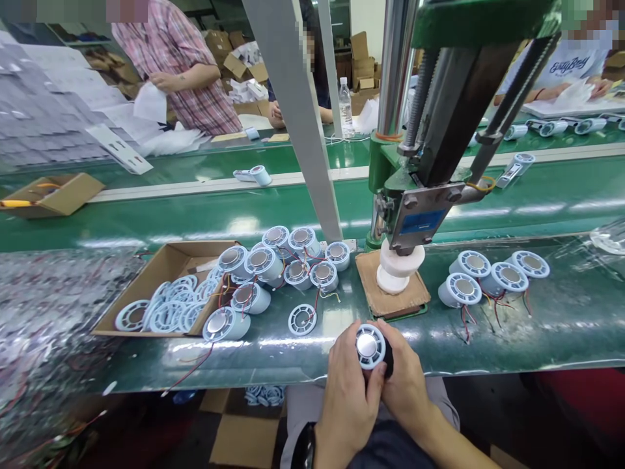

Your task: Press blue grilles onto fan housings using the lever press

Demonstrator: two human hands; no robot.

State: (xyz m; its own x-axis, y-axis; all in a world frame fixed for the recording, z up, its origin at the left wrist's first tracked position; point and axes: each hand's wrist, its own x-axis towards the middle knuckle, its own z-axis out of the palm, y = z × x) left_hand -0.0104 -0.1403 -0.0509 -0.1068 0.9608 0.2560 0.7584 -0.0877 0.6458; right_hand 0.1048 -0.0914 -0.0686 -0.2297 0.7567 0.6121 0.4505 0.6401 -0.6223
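Note:
Both of my hands are wrapped round a light-blue cylindrical housing (370, 346) with a slotted ring and a silver disc on its face. My left hand (347, 378) grips its left side, and my right hand (404, 374) closes round the right, where something dark shows. A loose slotted ring (303, 320) lies on the bench ahead and to the left. Beyond my hands is a green press (424, 208); its white round head (402, 258) is over a white base on a brown pad (368, 286). Similar housings with wires stand left (263, 262) and right (508, 277) of the press.
A cardboard box (170, 254) of light-blue rings is at the left, beside bubble wrap (53, 312). A grey post (303, 111) rises behind the housings. The green conveyor (205, 218) carries finished-looking handheld pieces (258, 174). Other people work across it.

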